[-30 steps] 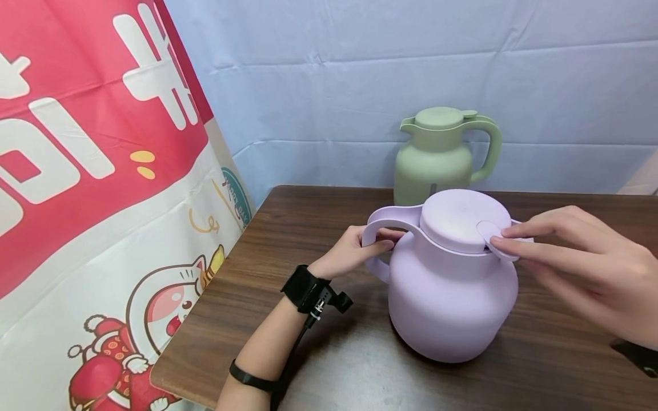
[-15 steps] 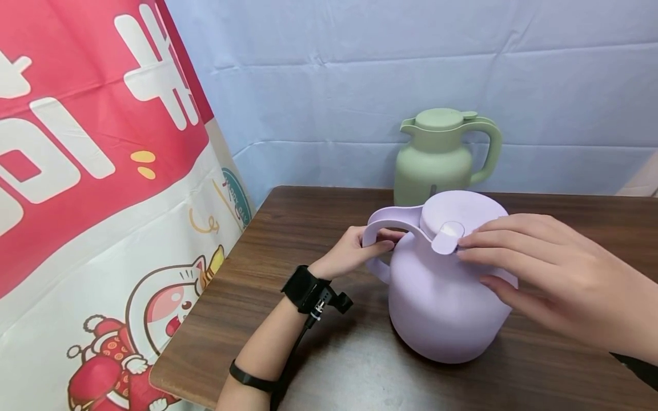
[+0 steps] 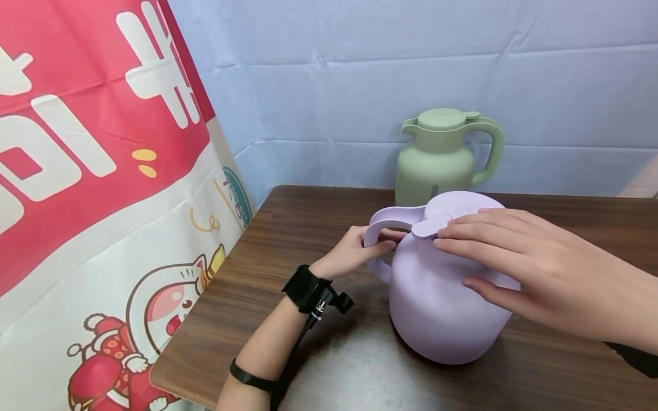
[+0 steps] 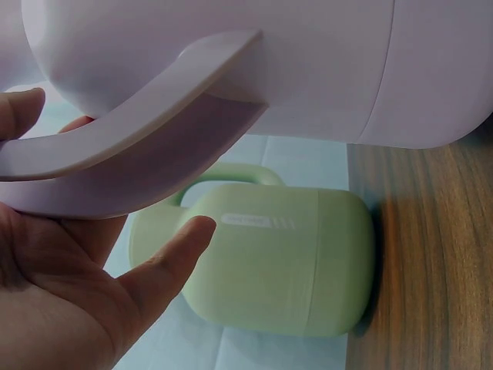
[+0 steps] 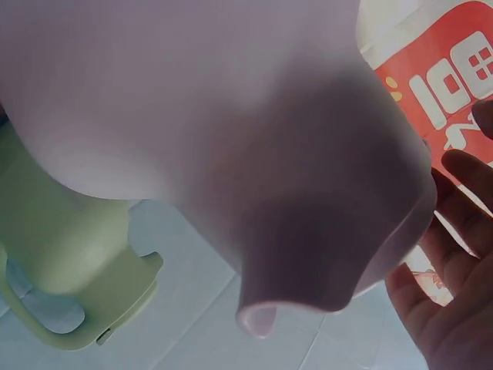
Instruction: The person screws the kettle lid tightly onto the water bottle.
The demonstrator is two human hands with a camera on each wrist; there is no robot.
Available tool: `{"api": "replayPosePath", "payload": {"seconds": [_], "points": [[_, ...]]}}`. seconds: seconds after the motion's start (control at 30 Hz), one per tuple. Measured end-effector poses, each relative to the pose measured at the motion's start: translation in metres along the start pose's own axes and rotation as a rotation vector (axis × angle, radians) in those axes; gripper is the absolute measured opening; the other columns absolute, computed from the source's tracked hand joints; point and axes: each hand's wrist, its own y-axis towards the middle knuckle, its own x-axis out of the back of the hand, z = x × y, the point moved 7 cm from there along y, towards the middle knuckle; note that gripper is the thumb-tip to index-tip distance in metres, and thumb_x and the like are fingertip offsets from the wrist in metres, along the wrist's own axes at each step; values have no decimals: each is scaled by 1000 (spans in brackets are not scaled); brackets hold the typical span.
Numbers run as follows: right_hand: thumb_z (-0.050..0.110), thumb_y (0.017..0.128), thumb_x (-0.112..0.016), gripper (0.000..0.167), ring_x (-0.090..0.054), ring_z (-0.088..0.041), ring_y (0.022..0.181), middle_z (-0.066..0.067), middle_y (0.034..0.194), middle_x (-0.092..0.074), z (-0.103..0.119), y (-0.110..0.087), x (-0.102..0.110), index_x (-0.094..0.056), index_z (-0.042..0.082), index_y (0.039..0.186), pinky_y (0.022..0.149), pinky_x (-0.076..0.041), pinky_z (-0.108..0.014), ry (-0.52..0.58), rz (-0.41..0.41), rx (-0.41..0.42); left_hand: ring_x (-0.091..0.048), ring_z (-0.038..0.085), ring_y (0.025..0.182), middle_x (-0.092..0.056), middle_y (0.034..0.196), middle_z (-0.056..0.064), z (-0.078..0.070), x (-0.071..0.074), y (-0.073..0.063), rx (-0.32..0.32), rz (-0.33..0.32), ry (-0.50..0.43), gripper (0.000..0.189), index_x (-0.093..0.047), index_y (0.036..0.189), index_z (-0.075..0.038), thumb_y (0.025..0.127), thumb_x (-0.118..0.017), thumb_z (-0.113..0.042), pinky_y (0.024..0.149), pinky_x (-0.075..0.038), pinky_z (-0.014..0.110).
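A lilac vacuum jug stands upright on the table, its handle towards the left. My left hand grips that handle; in the left wrist view the thumb and some fingers lie around it, while one finger sticks out. On top is the round lid, whose flat tab points left, close to the top of the handle. With nearly straight fingers, my right hand touches the tab's right side and covers part of the lid. The spout shows in the right wrist view.
Behind the lilac jug stands a green jug, handle to the right. A brown wooden table bears both. Its left edge borders a red and white printed cloth; a pale blue cloth hangs at the back.
The lid's tab has swung from the spout side on the right round the front to the handle side, my right hand moving left with it. The left hand has kept its grip.
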Motion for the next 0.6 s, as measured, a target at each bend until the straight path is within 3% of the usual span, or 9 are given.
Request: {"api": "replayPosePath", "payload": {"seconds": [0.27, 0.6], "points": [[43, 101, -40, 51, -47, -21, 123, -3, 133, -55, -2, 1, -6, -54, 8, 135, 112, -18, -31, -15, 157, -94, -60, 13, 108, -65, 118, 5, 1, 0, 0, -11, 2, -6, 27, -64, 120, 0, 97, -56, -11, 93, -47, 32], [48, 98, -45, 58, -35, -21, 134, 2, 141, -47, -14, -4, -15, -45, 10, 141, 114, -13, -33, -32, 271, -140, -60, 12, 108, -65, 118, 7, 1, 1, 1, -14, -6, -5, 27, -64, 121, 1, 96, -57, -9, 93, -47, 33]]}}
